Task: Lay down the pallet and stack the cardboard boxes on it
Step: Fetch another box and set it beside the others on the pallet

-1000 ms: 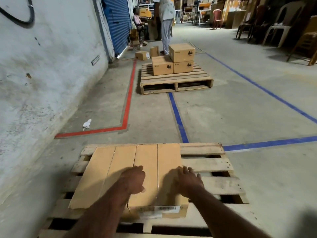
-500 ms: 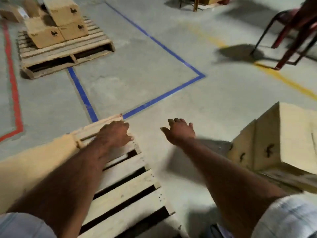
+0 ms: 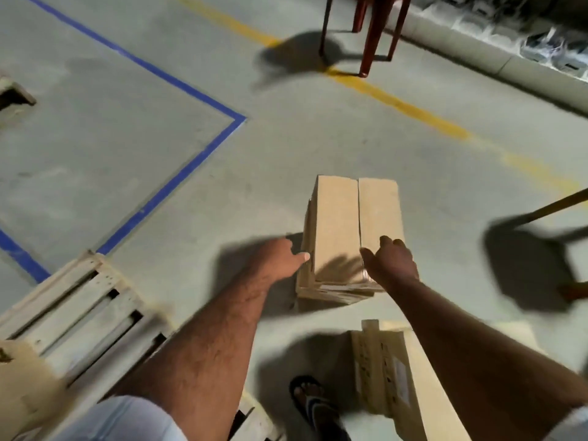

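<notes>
A closed cardboard box [image 3: 346, 224] stands on the concrete floor in the middle of the head view. My left hand [image 3: 283, 256] is at its near left side, thumb against the edge. My right hand [image 3: 393, 259] rests over its near right top corner, fingers spread. The box sits flat on the floor. The wooden pallet [image 3: 79, 310] lies flat at the lower left, with a blurred cardboard box [image 3: 19, 380] on its near part. Another cardboard box [image 3: 410, 377] lies on the floor under my right forearm.
My sandalled foot [image 3: 313, 405] is between the pallet and the near box. A red chair [image 3: 366, 33] stands on the yellow floor line [image 3: 397, 103] ahead. Blue tape [image 3: 175, 183] marks a corner to the left. A wooden leg [image 3: 556, 202] juts in at the right.
My view has swung right and down, away from the pallet. Both hands left the box laid on the pallet and now reach a box on the floor.
</notes>
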Demonstrator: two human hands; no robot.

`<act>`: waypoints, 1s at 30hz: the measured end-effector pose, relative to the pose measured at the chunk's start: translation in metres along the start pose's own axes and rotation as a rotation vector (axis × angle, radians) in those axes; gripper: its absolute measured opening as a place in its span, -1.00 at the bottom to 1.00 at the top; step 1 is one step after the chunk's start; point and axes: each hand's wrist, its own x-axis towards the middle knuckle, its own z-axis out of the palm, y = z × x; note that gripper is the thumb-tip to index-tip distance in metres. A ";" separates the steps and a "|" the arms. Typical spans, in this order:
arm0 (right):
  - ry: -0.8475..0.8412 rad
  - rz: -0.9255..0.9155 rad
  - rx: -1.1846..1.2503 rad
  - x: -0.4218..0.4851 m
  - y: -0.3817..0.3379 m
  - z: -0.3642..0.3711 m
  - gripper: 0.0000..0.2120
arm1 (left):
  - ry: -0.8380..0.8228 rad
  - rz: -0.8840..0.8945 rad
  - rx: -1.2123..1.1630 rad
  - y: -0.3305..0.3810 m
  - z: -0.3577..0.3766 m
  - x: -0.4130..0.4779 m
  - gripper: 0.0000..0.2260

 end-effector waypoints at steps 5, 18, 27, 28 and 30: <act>-0.045 0.238 0.247 0.054 0.065 0.016 -0.45 | -0.083 -0.128 -0.353 0.038 0.071 0.054 -0.47; -0.078 0.052 0.602 0.063 0.039 -0.096 -0.55 | 0.102 -0.104 -0.497 0.098 -0.017 0.031 -0.59; -0.215 -0.185 1.032 0.026 -0.042 -0.245 -0.82 | 0.377 -0.046 -0.694 0.129 -0.158 -0.055 -0.88; -0.233 -0.222 1.045 0.019 -0.052 -0.253 -0.82 | 0.398 -0.052 -0.689 0.129 -0.172 -0.067 -0.87; -0.262 -0.280 1.061 0.004 -0.072 -0.264 -0.84 | 0.434 -0.071 -0.674 0.125 -0.197 -0.092 -0.85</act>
